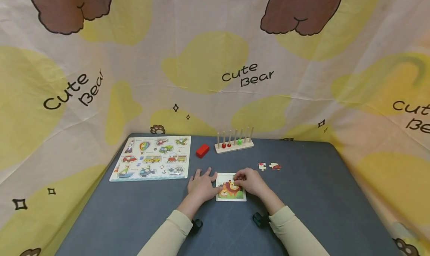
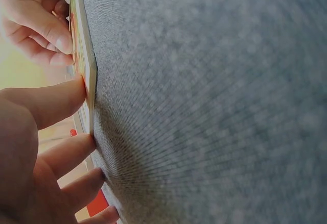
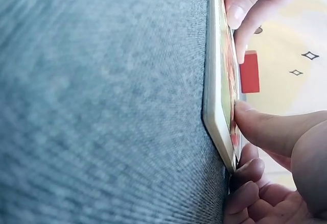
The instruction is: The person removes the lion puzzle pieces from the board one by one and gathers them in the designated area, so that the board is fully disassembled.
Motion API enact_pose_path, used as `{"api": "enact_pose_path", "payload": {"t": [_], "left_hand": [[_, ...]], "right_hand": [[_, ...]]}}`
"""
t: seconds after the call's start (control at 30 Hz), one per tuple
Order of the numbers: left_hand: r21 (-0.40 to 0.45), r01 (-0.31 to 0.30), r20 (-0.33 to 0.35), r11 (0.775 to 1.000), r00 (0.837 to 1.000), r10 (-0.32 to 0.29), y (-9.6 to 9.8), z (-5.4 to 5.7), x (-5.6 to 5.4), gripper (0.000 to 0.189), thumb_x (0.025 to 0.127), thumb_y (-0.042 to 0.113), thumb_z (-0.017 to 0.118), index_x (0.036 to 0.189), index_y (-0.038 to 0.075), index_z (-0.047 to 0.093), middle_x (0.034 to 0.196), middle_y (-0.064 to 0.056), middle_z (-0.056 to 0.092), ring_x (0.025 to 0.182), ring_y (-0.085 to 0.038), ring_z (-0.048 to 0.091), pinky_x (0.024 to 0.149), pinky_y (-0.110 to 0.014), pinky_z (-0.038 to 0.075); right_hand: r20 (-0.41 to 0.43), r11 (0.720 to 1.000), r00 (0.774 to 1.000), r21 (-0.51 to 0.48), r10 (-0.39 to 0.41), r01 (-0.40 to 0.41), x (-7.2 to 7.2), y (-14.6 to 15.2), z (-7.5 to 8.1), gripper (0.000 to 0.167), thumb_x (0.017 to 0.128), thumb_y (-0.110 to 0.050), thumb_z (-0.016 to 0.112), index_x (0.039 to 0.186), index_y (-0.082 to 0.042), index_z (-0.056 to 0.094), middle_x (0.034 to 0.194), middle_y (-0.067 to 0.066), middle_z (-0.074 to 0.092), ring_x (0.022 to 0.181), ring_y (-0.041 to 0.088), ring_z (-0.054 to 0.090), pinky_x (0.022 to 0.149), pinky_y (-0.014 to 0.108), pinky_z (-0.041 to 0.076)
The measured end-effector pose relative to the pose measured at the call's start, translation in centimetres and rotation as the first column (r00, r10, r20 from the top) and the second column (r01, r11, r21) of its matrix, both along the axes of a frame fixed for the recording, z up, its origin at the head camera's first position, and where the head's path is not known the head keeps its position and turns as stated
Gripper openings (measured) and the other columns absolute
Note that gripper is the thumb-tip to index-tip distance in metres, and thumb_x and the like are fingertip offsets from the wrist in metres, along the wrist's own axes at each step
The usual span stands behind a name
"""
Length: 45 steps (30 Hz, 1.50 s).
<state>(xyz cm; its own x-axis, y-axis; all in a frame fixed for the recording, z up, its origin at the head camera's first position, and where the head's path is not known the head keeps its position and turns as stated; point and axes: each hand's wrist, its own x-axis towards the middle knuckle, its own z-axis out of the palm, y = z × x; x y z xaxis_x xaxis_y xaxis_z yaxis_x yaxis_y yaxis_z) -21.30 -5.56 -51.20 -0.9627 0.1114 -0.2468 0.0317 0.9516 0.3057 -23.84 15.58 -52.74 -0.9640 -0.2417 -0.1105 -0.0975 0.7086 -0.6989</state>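
A small square jigsaw puzzle (image 1: pixel 230 192) with a lion picture and a pale rim lies flat before the person. At its left side the left hand (image 1: pixel 201 186) has its fingers spread. Its thumb (image 2: pixel 71 95) lies on the puzzle's face, and the index fingertip is right at the rim. Over the upper right part, the right hand (image 1: pixel 250 180) pinches a puzzle piece between thumb and index finger, low against the picture and mostly hidden by the fingertips. The right hand's other fingers (image 3: pixel 248 175) are curled by the puzzle's edge. Bare white backing shows at the upper left.
Two loose puzzle pieces (image 1: pixel 269 166) lie to the right, beyond the right hand. A red block (image 1: pixel 202 150) and a wooden peg stand (image 1: pixel 234 147) with a few beads are farther back. A picture board of vehicles (image 1: pixel 151 159) covers the table's left rear.
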Motion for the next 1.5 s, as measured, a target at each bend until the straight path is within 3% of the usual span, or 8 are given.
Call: {"api": "enact_pose_path", "payload": {"t": [0.2, 0.4, 0.53, 0.73, 1.03, 1.27, 1.5], "left_hand": [[0.007, 0.001, 0.007, 1.0, 1.0, -0.001, 0.1, 0.3, 0.1, 0.069, 0.088, 0.058, 0.069, 0.148, 0.029, 0.053, 0.162, -0.002, 0.039, 0.152, -0.038, 0.024, 0.118, -0.063, 0.025], [-0.002, 0.002, 0.011, 1.0, 1.0, -0.002, 0.1, 0.4, 0.1, 0.069, 0.088, 0.058, 0.069, 0.149, 0.03, 0.052, 0.162, -0.001, 0.038, 0.152, -0.038, 0.023, 0.118, -0.063, 0.026], [-0.004, 0.0, 0.01, 1.0, 1.0, 0.0, 0.0, 0.3, 0.2, 0.069, 0.087, 0.059, 0.069, 0.148, 0.03, 0.052, 0.162, -0.002, 0.039, 0.152, -0.039, 0.024, 0.118, -0.063, 0.026], [-0.002, 0.002, -0.006, 1.0, 1.0, -0.002, 0.0, 0.1, 0.2, 0.07, 0.087, 0.058, 0.07, 0.148, 0.029, 0.053, 0.161, -0.003, 0.04, 0.151, -0.039, 0.025, 0.117, -0.064, 0.027], [-0.005, 0.013, -0.007, 1.0, 1.0, -0.013, 0.0, 0.2, 0.2, 0.07, 0.087, 0.059, 0.069, 0.148, 0.028, 0.053, 0.161, -0.003, 0.04, 0.151, -0.04, 0.025, 0.116, -0.064, 0.028], [-0.003, 0.017, 0.002, 1.0, 1.0, -0.017, -0.1, -0.1, 0.2, 0.071, 0.087, 0.059, 0.069, 0.149, 0.029, 0.052, 0.162, -0.003, 0.039, 0.151, -0.039, 0.024, 0.117, -0.064, 0.027], [0.024, 0.029, 0.002, 0.999, 1.0, -0.029, -0.3, 0.2, 0.2, 0.074, 0.085, 0.058, 0.072, 0.149, 0.028, 0.052, 0.162, -0.003, 0.038, 0.152, -0.039, 0.023, 0.117, -0.064, 0.026]], "right_hand": [[-0.003, 1.0, 1.0, 0.008, -0.003, 0.003, 0.0, 0.0, 0.0, 0.006, 0.088, -0.016, 0.079, 0.086, -0.019, 0.074, 0.083, 0.001, 0.057, 0.075, 0.016, 0.05, 0.064, 0.029, 0.041], [-0.056, 1.0, 0.998, -0.005, -0.027, 0.027, 0.2, 0.0, 0.1, 0.01, 0.084, -0.014, 0.083, 0.082, -0.021, 0.075, 0.09, 0.002, 0.057, 0.075, 0.017, 0.049, 0.064, 0.03, 0.041], [-0.045, 0.999, 0.998, -0.03, -0.04, 0.038, 0.3, -0.1, 0.4, 0.012, 0.085, -0.013, 0.082, 0.089, -0.017, 0.072, 0.083, 0.0, 0.06, 0.072, 0.017, 0.051, 0.063, 0.03, 0.042], [0.024, 0.977, 0.989, -0.153, -0.146, 0.148, 0.3, 0.0, 0.9, 0.033, 0.084, -0.016, 0.083, 0.102, -0.012, 0.056, 0.078, 0.003, 0.066, 0.067, 0.017, 0.056, 0.059, 0.03, 0.044], [-0.023, 0.973, 0.99, -0.189, -0.138, 0.131, 0.3, 1.0, 1.6, 0.023, 0.087, -0.026, 0.081, 0.104, -0.016, 0.069, 0.074, 0.002, 0.072, 0.064, 0.015, 0.061, 0.058, 0.03, 0.046], [-0.037, 0.962, 0.985, -0.225, -0.168, 0.155, 0.5, 2.0, 2.8, 0.024, 0.09, -0.024, 0.078, 0.109, -0.013, 0.069, 0.077, 0.016, 0.072, 0.059, 0.018, 0.053, 0.051, 0.029, 0.043], [-0.048, 0.955, 0.981, -0.244, -0.187, 0.17, 0.4, 3.8, 3.6, 0.025, 0.091, -0.022, 0.077, 0.112, -0.011, 0.069, 0.081, 0.013, 0.074, 0.065, 0.023, 0.06, 0.052, 0.029, 0.044]]}}
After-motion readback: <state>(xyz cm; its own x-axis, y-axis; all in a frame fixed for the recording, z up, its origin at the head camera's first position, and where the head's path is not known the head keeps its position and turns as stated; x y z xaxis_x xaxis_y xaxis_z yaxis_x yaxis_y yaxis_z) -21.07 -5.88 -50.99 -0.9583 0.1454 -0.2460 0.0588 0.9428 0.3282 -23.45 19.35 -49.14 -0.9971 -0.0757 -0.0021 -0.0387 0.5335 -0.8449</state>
